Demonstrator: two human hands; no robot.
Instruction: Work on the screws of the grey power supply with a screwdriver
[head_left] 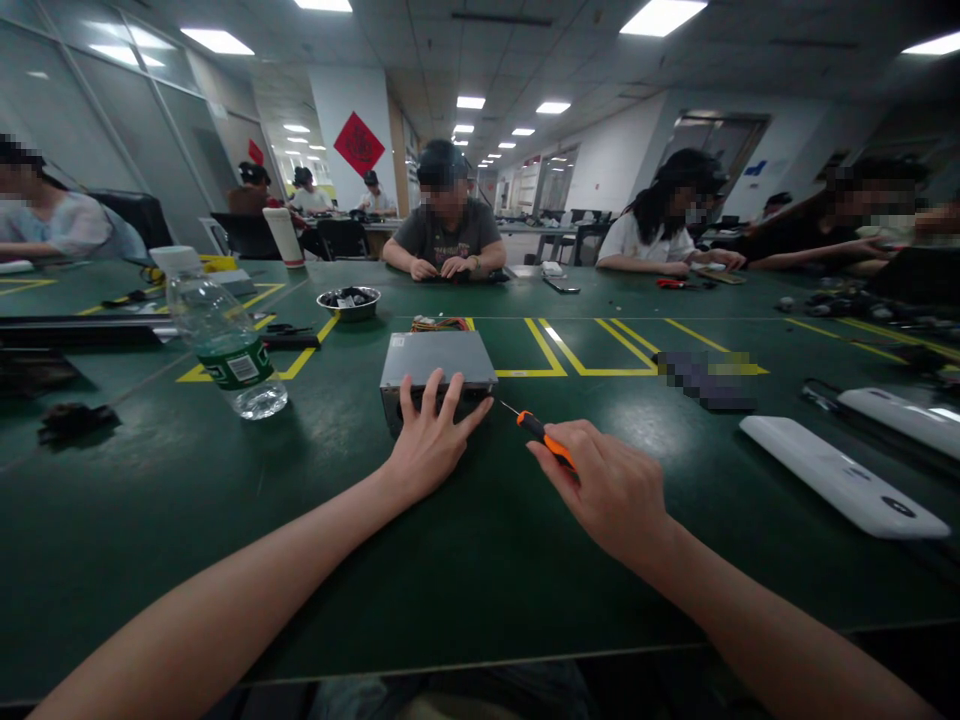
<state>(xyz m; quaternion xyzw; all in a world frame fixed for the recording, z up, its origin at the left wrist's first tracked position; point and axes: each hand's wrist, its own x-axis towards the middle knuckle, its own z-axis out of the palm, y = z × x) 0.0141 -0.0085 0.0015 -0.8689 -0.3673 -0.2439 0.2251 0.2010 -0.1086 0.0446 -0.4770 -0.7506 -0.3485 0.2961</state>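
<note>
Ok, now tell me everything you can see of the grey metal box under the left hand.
The grey metal box is a rectangular case with a plain, apparently sheet-metal top and a darker near face, partly hidden by the left hand. A small pale label sits at the top's far left corner, and coloured wires show at the far side. It rests flat on the green table. The hand's spread fingers lie over its near top edge. A screwdriver points toward its near right corner.
</note>
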